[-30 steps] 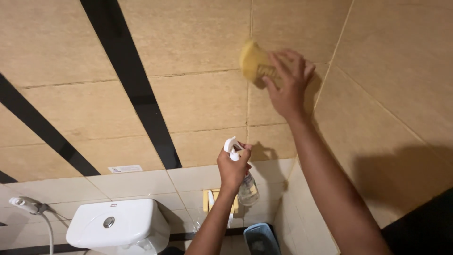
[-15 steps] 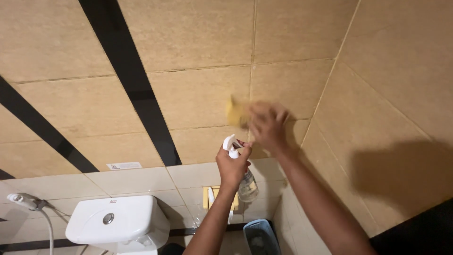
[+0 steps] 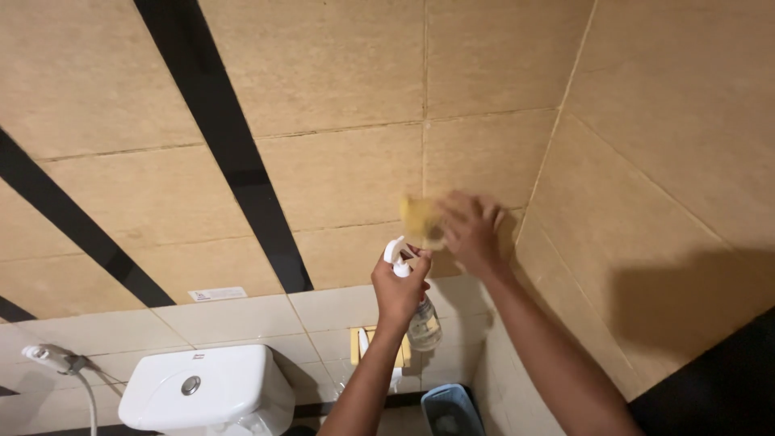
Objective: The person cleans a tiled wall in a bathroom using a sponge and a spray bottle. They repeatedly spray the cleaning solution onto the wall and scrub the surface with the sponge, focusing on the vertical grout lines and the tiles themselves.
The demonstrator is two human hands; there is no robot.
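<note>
Sponge, yellow and blurred, sits just right of the frame's centre, pressed flat against the tan wall tiles under the right hand. That hand's fingers are spread over the sponge and press it to the wall; how tightly they curl round its edge cannot be told through the blur. Just below and left of it, the left hand is wrapped round the neck of a clear spray bottle with a white trigger head; the fingers are closed on it and the bottle's body hangs down to the right of the wrist. Sponge and trigger head lie just beside each other. Two black stripes run slantwise across the tiles in the left half of the frame. At the lower left stands a white toilet cistern with a round button on its lid, and a hand sprayer on a hose hangs at the far left edge. A blue bin shows at the bottom edge, between the two forearms.
</note>
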